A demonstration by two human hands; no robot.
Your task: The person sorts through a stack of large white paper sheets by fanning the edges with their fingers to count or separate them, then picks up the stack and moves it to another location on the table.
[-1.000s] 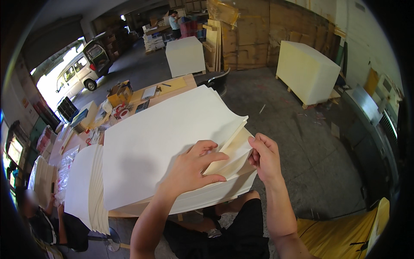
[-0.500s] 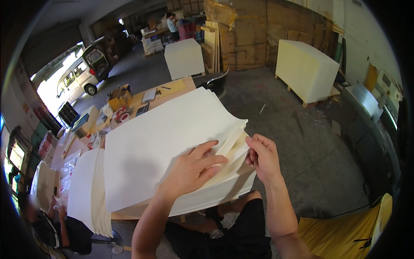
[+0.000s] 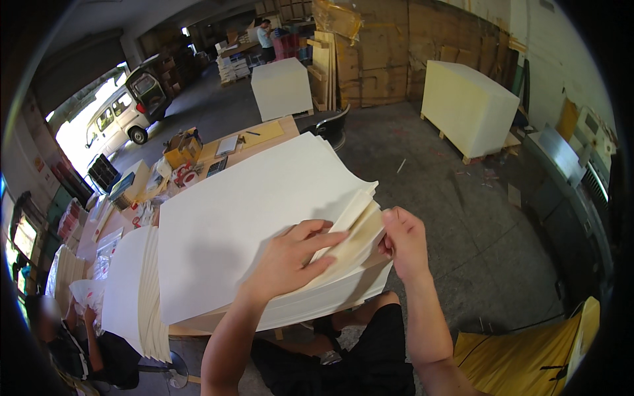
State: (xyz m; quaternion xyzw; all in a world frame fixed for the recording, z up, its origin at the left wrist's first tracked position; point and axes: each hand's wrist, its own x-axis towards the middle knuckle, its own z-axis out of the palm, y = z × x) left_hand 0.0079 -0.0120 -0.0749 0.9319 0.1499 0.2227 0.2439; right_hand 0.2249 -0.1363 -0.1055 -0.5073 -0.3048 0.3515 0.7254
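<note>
Large white sheets [image 3: 244,218] lie stacked on the wooden table [image 3: 288,127], their right-hand edges bent up. The left hand [image 3: 285,261] rests on them — fingers loosely spread — while the right hand [image 3: 407,243] pinches a raised edge; 2 pale blocks [image 3: 462,112] stand farther off.

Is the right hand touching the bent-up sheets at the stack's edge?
Touching. The head view shows the bent-up sheets running right up to the right hand, their edge meeting its thumb and curled fingers.
</note>
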